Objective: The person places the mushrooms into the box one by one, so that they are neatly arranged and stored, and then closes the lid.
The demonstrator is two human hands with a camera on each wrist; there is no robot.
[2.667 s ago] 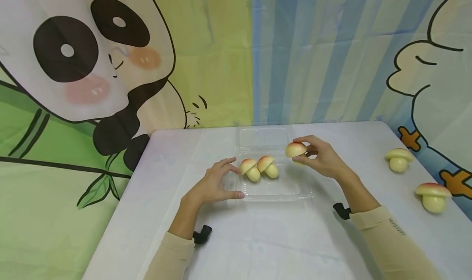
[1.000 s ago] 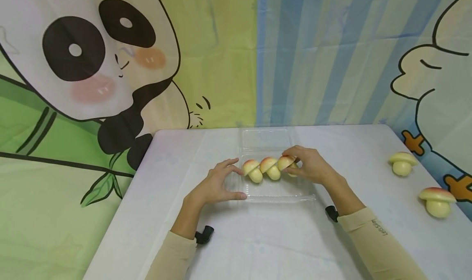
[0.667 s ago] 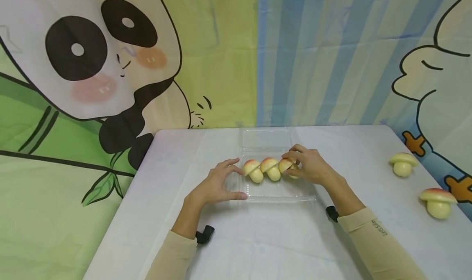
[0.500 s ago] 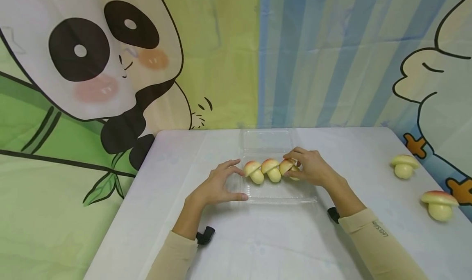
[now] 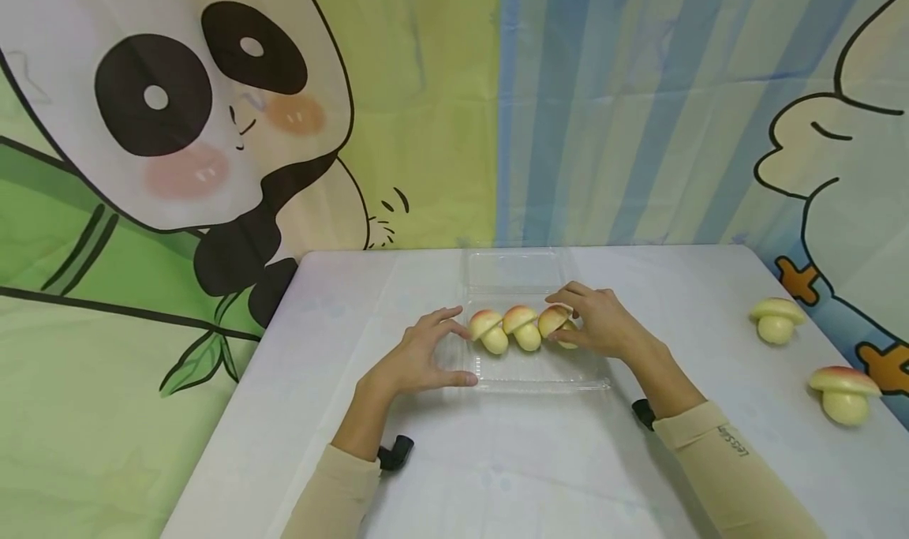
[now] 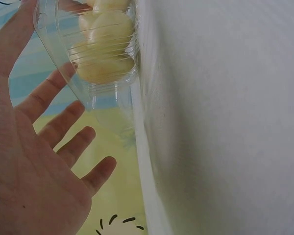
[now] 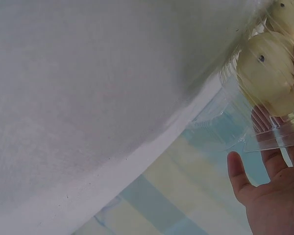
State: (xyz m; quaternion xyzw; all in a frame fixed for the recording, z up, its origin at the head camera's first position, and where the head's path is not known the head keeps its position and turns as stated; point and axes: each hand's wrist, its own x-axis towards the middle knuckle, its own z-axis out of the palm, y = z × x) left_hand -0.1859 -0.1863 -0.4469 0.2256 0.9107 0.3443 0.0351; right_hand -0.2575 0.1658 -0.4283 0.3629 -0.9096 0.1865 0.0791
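A clear plastic clamshell box (image 5: 536,369) lies with its lid laid back on the table. Three toy mushrooms with red-tinged caps stand in a row in its base: a left one (image 5: 490,332), a middle one (image 5: 522,328) and a right one (image 5: 554,320). My right hand (image 5: 600,318) holds the right mushroom between thumb and fingers, partly hiding it. My left hand (image 5: 412,353) is at the box's left side, thumb and fingers spread; in the left wrist view its fingers (image 6: 63,125) lie loosely extended beside the clear wall.
Two more toy mushrooms stand near the table's right edge, a yellow-capped one (image 5: 776,320) and a red-topped one (image 5: 845,394). The white-covered table (image 5: 525,460) meets a cartoon-printed curtain (image 5: 419,113) at its back.
My right hand has brought the third mushroom left and down into the box, beside the other two. It has barely moved over the last half second. The left hand stays at the box.
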